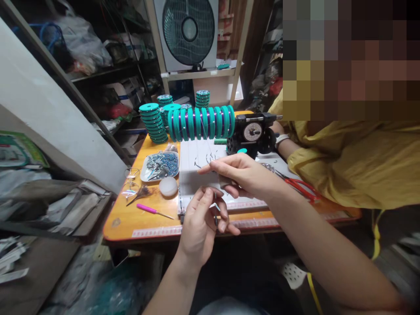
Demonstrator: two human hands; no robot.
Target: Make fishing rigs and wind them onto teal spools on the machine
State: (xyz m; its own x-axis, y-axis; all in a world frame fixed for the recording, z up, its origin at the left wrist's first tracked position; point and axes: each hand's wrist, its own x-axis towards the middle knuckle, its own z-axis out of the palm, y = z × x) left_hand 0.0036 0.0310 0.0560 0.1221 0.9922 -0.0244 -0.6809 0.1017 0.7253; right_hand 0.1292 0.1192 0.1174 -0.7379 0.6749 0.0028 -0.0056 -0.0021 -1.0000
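your left hand (205, 223) pinches a thin wire piece (215, 218), right hand (244, 175) clamps a grey block (225, 181) — slacken at the tabletop (131, 216) edge and either could drop.

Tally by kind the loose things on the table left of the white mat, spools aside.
White tray of small parts: 1
Eyeglasses: 1
White round lump: 1
Pink-handled pick: 1
Dark thin tool: 1
Total: 5
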